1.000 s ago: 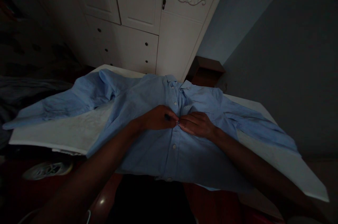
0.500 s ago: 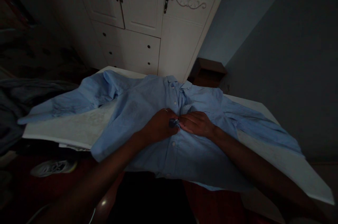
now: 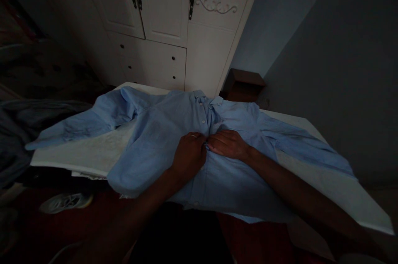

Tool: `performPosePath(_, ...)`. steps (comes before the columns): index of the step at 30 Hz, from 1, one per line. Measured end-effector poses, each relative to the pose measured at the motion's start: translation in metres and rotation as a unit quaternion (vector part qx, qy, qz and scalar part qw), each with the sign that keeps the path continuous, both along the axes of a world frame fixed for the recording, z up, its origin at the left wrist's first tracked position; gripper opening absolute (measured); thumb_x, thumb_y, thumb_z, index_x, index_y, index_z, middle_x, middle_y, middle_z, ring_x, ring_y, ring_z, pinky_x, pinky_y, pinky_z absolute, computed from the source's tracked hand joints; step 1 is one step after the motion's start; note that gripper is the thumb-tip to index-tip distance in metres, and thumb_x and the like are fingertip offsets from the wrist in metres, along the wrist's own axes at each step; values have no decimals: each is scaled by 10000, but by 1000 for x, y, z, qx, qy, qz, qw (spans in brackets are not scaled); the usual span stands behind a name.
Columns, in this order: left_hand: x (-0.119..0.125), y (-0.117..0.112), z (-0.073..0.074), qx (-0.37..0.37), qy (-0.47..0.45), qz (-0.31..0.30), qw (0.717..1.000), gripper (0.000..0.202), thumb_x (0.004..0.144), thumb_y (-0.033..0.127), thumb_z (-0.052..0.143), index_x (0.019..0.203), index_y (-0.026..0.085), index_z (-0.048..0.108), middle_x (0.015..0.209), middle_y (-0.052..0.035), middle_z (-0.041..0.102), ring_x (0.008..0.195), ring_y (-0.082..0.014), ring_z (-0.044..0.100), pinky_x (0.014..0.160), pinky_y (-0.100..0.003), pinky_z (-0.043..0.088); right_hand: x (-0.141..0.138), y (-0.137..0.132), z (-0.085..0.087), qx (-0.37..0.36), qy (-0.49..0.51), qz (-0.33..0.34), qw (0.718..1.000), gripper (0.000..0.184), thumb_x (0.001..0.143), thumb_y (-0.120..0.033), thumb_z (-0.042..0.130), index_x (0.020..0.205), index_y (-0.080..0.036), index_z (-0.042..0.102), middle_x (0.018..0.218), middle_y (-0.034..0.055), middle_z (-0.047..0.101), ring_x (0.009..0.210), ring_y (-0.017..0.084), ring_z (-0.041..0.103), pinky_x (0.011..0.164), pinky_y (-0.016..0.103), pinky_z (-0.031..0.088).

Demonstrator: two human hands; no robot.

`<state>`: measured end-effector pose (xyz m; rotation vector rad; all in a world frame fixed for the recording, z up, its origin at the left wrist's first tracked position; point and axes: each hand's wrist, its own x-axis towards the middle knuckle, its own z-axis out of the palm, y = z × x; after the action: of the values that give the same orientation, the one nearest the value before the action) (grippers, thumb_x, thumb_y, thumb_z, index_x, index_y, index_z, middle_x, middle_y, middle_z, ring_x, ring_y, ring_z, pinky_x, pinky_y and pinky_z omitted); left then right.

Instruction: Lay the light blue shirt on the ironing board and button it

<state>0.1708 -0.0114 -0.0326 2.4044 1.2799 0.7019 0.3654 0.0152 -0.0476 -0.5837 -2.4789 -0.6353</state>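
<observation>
A light blue button-up shirt (image 3: pixel 155 131) lies spread front side up, collar away from me and sleeves out to both sides. My left hand (image 3: pixel 190 154), with a ring on one finger, is closed on the edge of the button placket at mid-chest. Right beside it, my right hand (image 3: pixel 228 144) pinches the same placket, its fingertips meeting those of the left. A bit of bunched cloth shows between them; the button there is hidden by my fingers. White buttons (image 3: pixel 203 122) show above the hands along the front.
Beneath the shirt is a white table (image 3: pixel 93 148). Behind it stands a white wardrobe (image 3: pixel 164 3) with dark handles, and a brown box-like cabinet (image 3: pixel 247 77). Dark grey cloth (image 3: pixel 15 131) lies at the left. On the red floor rests a shoe (image 3: pixel 66 202).
My left hand has turned over the placket, so the bunched cloth seen before is now mostly covered. My right hand keeps its hold. The view has shifted slightly.
</observation>
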Motion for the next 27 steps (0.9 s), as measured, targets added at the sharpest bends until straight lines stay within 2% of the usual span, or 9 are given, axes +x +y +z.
performPosePath(4,2,-1,-4,-1,-27,14,1000,295,876,95,454,1017,136,710,1122,-108,707,1042,-234,642,999,-417,465,-1,0,-1,-32,23,-10,999,167,949,-226,522,887,-204,676,899,14,749,716,118,670,648,243,515)
performPosePath(8,0,4,-9,-21,-95,21,995,257,859,118,514,951,199,740,1044,-57,738,988,-210,670,950,-389,509,-4,2,-2,-104,65,4,992,151,941,-207,522,891,-192,664,894,19,751,730,117,692,647,236,518)
performPosePath(11,-1,6,-14,-25,-118,24,992,251,850,120,532,947,205,747,1032,-59,741,980,-213,672,947,-399,510,-5,2,0,-145,69,-5,987,167,954,-228,508,892,-193,659,894,24,748,752,125,695,676,241,530)
performPosePath(18,1,4,-14,-25,-126,37,991,305,840,84,507,978,212,747,1059,-58,738,996,-211,667,970,-411,496,-3,0,3,-109,43,3,993,176,964,-215,497,915,-173,662,889,61,728,759,153,671,705,276,538)
performPosePath(21,0,3,-11,-32,-129,34,991,309,838,95,491,973,199,749,1065,-64,736,1002,-213,664,979,-411,492,-2,0,3,-135,39,-5,990,182,962,-211,489,908,-169,658,847,62,707,746,157,650,710,286,534)
performPosePath(24,-2,5,-9,-43,-133,25,990,315,844,107,466,948,196,749,1035,-49,742,985,-203,663,971,-395,493,-1,1,2,-159,47,-9,986,183,963,-243,498,995,-159,658,858,69,691,760,163,634,708,290,526)
performPosePath(27,-6,13,-7,-47,-111,8,993,280,839,112,486,910,183,748,971,-49,746,947,-207,663,955,-391,490,0,0,3,-154,38,0,987,202,969,-241,487,961,-165,674,832,65,677,735,156,610,682,283,507)
